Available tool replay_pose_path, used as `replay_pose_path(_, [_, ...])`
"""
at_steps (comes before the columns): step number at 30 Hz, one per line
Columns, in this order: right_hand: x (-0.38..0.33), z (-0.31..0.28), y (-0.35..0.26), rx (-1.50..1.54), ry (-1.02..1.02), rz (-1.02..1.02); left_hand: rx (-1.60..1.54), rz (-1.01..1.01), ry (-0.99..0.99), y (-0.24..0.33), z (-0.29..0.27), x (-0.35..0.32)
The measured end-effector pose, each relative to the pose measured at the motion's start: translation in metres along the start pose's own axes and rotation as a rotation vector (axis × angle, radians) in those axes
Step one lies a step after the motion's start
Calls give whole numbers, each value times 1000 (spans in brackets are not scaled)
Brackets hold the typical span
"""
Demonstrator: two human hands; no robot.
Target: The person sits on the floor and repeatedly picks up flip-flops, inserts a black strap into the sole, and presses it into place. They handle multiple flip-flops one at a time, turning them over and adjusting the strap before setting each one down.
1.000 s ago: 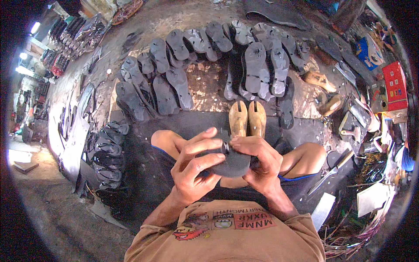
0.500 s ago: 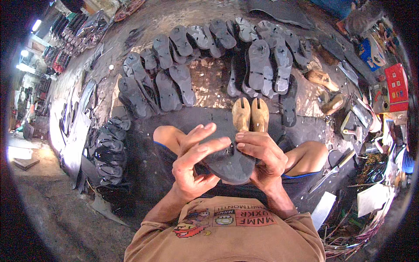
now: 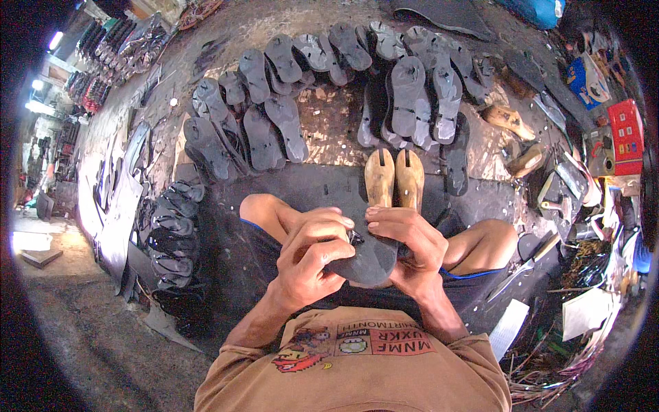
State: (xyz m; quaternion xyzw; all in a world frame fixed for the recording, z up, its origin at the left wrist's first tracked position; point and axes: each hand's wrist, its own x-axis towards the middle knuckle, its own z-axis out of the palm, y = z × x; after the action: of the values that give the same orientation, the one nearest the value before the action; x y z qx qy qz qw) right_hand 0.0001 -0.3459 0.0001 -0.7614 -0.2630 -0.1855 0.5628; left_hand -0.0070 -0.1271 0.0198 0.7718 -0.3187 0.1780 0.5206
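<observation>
Well left of the pair of wooden foot forms (image 3: 380,180), a row of dark sandals (image 3: 175,237) is lying bunched together, and between that row and the forms, farther from you, dark grey flat soles (image 3: 263,141) are resting side by side and partly overlapping. Your left hand (image 3: 310,254) is sitting just on your side of the forms and a little left of them, its fingers curling closely in at the edge of a dark sole (image 3: 371,264). That sole is lying between your two hands, on your side of the forms, its rounded end facing toward you. Your right hand (image 3: 415,240) is holding the sole's right edge, its fingers bending over the top and closing on it, near the forms' closer ends. Beyond the forms, more soles (image 3: 408,96) are lying in a cluster, while a lone sole (image 3: 458,158) is resting just right of them. Farther right, a carved wooden form (image 3: 508,122) is lying on its side, and a knife (image 3: 527,264) with a pale handle is resting nearer you than the forms. Far right of them, a red box (image 3: 625,137) is standing out.
</observation>
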Motion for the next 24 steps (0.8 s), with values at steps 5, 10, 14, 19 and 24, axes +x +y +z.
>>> replay_pose_path(5, [10, -6, -12, -82, -230, 153, 154, -93, -69, 10, -2, 1])
replay_pose_path(10, [-1, -6, 36, 108, -311, 53, 100, -175, -92, -3, -5, -14])
replay_pose_path(14, [-34, 36, 92, 4, 80, 631, 112, -624, 168, -53, -17, 8])
replay_pose_path(19, [-101, 96, 151, -534, -53, 626, -1160, -758, 424, -132, -34, 21])
replay_pose_path(24, [-61, 19, 68, 709, 185, 980, -1253, -747, 629, -170, -57, 7])
